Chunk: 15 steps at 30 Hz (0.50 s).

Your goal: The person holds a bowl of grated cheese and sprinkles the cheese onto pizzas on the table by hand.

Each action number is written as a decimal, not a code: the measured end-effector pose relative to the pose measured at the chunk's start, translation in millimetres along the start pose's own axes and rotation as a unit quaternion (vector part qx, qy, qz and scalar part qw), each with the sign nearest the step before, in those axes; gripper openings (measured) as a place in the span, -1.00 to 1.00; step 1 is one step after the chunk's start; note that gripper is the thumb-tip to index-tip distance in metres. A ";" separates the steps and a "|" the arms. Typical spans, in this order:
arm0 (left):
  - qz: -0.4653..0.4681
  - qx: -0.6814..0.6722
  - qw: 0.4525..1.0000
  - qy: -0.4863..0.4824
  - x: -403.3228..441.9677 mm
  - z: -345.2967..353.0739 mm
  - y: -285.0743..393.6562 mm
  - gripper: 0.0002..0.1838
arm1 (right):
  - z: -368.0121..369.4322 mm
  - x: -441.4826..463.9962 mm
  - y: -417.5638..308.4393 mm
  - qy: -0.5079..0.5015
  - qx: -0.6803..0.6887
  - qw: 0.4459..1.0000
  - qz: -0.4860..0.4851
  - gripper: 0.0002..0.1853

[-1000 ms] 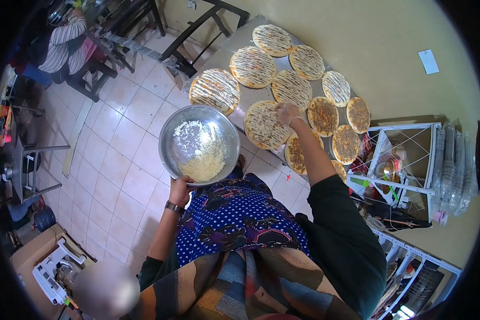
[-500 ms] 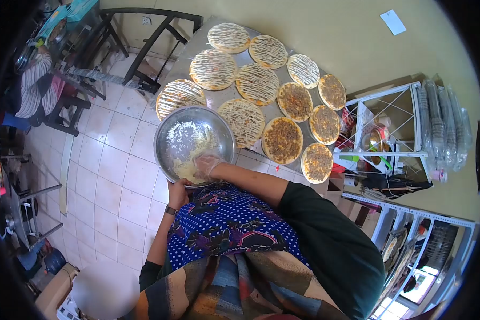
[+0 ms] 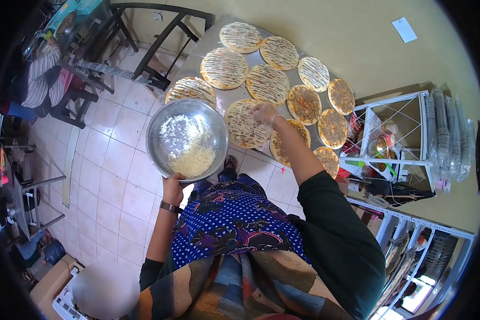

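Now hands apart: left hand (image 3: 174, 188) clamps bowl (image 3: 158, 143) at six o'clock; right hand (image 3: 264, 114) above pizza (image 3: 242, 131), two o'clock side, grip unclear. I should scatter evenly.

Right fingers (image 3: 257, 111) back over pizza (image 3: 242, 127)

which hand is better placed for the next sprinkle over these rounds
Probably the right hand: it looks gloved and is over a topped round, while the left hand grips the metal bowl.
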<state>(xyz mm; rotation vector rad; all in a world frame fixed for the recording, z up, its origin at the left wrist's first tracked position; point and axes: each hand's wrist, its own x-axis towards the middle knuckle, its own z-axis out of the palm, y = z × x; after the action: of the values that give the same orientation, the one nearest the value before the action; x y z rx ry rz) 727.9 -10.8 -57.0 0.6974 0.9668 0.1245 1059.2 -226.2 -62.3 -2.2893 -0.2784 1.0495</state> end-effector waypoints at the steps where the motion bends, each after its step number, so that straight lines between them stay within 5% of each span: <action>1: 0.009 -0.004 1.000 0.015 -1.0 -1.3 3.7 -0.41 | -2.3 11.5 17.7 0.046 -0.120 0.992 -0.004 -0.80; 2: 0.010 -0.005 1.000 0.017 -0.6 -4.7 5.7 -0.41 | -4.0 16.0 31.7 0.044 -0.120 0.992 -0.005 -0.80; 4: 0.021 -0.015 0.999 0.031 -1.0 -13.6 7.4 -0.43 | -3.8 19.3 48.9 -0.058 -0.345 0.931 -0.100 -0.79; 5: 0.015 -0.008 0.999 0.043 -3.0 -16.3 9.1 -0.45 | -0.3 18.9 49.9 -0.061 -0.346 0.931 -0.102 -0.79; 7: 0.018 -0.010 0.999 0.046 -5.6 -19.8 11.8 -0.48 | 7.4 15.6 53.7 0.011 -0.244 0.968 0.056 -0.75; 11: 0.012 -0.022 0.998 0.065 -7.0 -33.1 9.7 -0.56 | -3.5 -17.1 42.4 -0.020 -0.384 0.921 -0.069 -0.78; 13: 0.002 -0.052 0.996 0.069 0.2 -47.3 3.3 -0.48 | -6.5 -14.8 51.8 0.002 -0.250 0.967 0.041 -0.78; 15: -0.009 -0.083 0.994 0.073 5.0 -56.7 -0.2 -0.40 | -9.9 -3.5 59.2 0.056 -0.297 0.951 0.067 -0.78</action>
<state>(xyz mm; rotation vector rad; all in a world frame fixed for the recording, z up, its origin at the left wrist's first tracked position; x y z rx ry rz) 685.9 18.7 -81.6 0.5320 1.0877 0.2406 1060.9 -279.1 -90.6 -2.9317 -0.4465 0.9881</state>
